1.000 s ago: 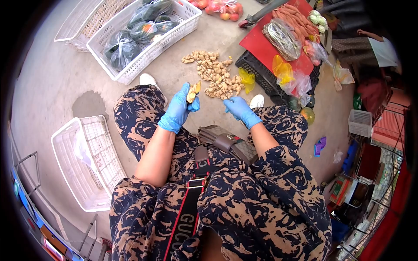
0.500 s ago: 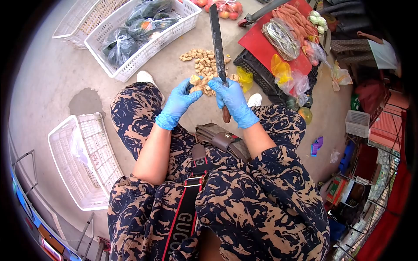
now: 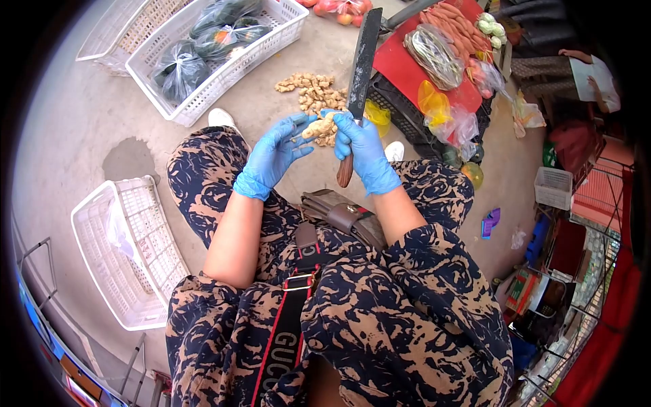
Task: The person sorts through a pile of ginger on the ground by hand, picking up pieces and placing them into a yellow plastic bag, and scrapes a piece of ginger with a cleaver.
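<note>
My right hand (image 3: 363, 146), in a blue glove, is closed around the wooden handle of a long knife (image 3: 364, 64). Its dark, broad blade points up and away from me. A knobby piece of ginger (image 3: 320, 127) touches the thumb side of that hand and seems pinched there. Beside it, my blue-gloved left hand (image 3: 274, 152) has its fingers spread, the tips close to the ginger; whether they touch it I cannot tell. Beyond both hands a heap of ginger (image 3: 312, 91) lies on the ground, partly hidden by them.
A white crate (image 3: 196, 102) of bagged dark vegetables stands at upper left, another white crate (image 3: 152, 237) lower left. At upper right a red board (image 3: 393, 64) bears carrots (image 3: 454, 30) and bags, over black crates (image 3: 390, 98). A person's arm (image 3: 576, 53) shows far right.
My left fingers have opened from around the ginger, which now sits against my right hand. The knife has tilted to the right, showing more of its blade face.
</note>
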`<state>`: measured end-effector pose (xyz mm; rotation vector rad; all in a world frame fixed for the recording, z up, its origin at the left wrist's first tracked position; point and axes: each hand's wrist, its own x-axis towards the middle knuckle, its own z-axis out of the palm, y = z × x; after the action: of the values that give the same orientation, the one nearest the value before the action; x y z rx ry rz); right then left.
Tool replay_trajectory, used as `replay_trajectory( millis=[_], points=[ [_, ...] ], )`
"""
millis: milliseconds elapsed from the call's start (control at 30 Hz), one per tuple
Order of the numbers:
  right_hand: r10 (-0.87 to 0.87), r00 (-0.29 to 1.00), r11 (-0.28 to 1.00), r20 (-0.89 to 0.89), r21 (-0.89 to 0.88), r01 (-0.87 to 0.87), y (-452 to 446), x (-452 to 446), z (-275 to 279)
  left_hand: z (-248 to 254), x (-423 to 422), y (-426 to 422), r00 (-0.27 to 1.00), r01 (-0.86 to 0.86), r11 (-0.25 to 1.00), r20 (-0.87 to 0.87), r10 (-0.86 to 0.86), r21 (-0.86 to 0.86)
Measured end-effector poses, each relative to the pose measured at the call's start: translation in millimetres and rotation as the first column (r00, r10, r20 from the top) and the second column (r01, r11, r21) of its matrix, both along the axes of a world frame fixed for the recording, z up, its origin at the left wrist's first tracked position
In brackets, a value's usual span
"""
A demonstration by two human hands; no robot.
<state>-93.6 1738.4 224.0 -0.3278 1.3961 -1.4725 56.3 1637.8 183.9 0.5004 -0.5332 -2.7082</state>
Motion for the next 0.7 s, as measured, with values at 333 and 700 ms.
replay_trajectory(
  millis=[333, 700],
  points=[
    [0.077, 0.993, 0.995, -0.085, 0.066, -0.072, 2.2, 4.6, 9.9, 3.2, -4.1, 6.9, 0.976, 0.126, 0.958, 0.208, -0.072, -0.258],
    [0.139, 0.988, 0.987, -0.068, 0.091, -0.133, 4.7, 2.1, 2.9, -3.9, -6.2, 7.6, 0.981, 0.046, 0.850, 0.186, 0.061, -0.525]
  ],
)
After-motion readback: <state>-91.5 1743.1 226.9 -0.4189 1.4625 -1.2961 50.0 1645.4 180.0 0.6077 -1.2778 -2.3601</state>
